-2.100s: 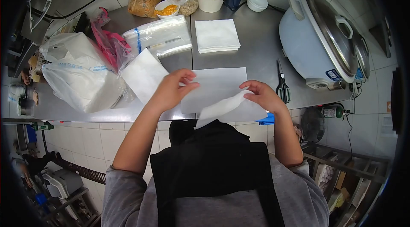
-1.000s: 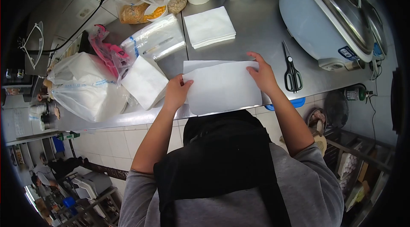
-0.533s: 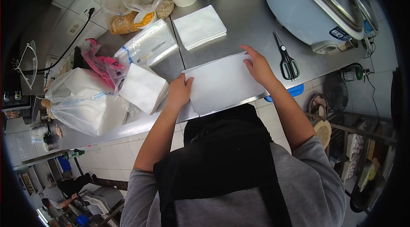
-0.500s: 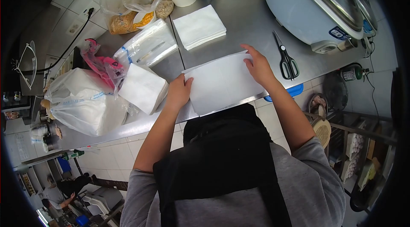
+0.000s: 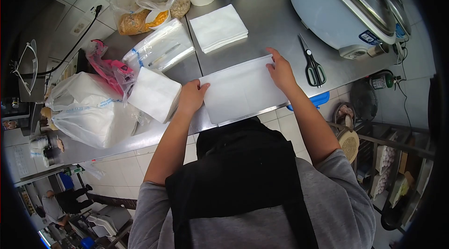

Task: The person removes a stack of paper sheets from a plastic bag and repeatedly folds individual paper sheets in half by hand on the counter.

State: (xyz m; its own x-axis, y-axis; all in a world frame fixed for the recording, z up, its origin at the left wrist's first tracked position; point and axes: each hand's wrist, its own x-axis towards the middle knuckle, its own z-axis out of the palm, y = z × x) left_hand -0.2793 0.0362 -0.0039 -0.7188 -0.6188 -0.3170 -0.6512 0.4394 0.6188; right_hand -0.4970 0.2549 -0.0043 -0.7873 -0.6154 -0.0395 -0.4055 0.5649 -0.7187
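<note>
The left hand (image 5: 191,96) and right hand (image 5: 282,72) hold the white paper (image 5: 245,93) by its sides, near the front of the metal table (image 5: 276,24). It looks light, thin and easy to crease; the sides seem best to hold. The blue writing (image 5: 106,103) on the plastic bag (image 5: 84,125) and blue label (image 5: 370,38) on the cooker (image 5: 320,12) look too small to read.

Soft lt w/ counter (image 5: 271,24) sheen, dark fisheye edges

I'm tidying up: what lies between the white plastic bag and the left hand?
In the head view, a stack of white sheets lies between bag and left hand.
</note>
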